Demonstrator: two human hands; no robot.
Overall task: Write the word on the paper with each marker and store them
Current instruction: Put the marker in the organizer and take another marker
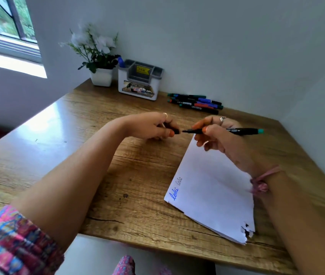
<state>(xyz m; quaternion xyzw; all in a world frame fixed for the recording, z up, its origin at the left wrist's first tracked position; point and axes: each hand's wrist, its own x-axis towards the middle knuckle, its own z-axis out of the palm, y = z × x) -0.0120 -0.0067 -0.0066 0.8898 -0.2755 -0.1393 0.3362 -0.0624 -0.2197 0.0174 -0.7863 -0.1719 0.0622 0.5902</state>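
Biggest risk here, we reckon: the bare tip of the marker (pixel 223 131) could smudge our fingers or streak the paper (pixel 213 187) if we fumble the cap (pixel 174 132). Our right hand (pixel 215 135) grips the marker above the paper's far corner, tip pointing left. Our left hand (pixel 153 126) pinches the cap just left of that tip, off the paper.

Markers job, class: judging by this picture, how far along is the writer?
Done: the paper carries two words, one blue, one faint dark, and one blue-capped marker stands in the holder. In hand: the right hand holds a marker, the left hand its cap. Left: the markers lying by the wall.
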